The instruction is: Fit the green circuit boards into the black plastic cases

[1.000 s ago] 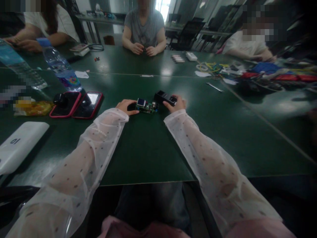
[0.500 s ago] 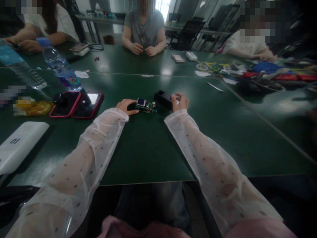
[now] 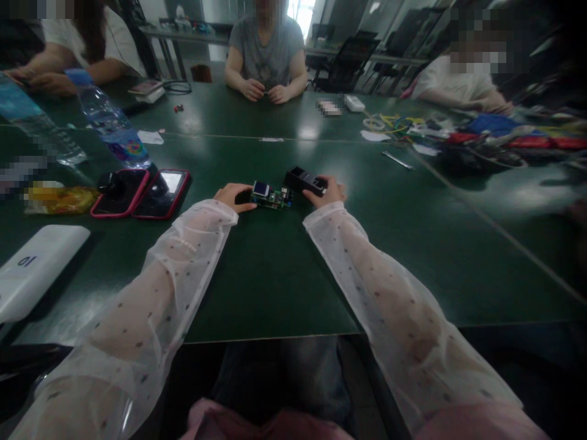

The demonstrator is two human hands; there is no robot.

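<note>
Looking down through the head camera, I take the green circuit board (image 3: 276, 198) as my landmark; whether it touches the dark green table (image 3: 270, 275), I cannot tell. My left hand (image 3: 232, 197) pinches the board's left end between thumb and fingers, beside its small screen (image 3: 261, 188). Just right of the board and slightly beyond it, my right hand (image 3: 331, 190) grips a black case (image 3: 300, 179) by its right end. Left of the board lie two pink-edged phones (image 3: 162, 194), with a blue-capped bottle (image 3: 110, 125) past them. Beyond the board, to its right, lies a wrench (image 3: 397, 161); straight past the board sits a person in a grey shirt (image 3: 266, 52).
</note>
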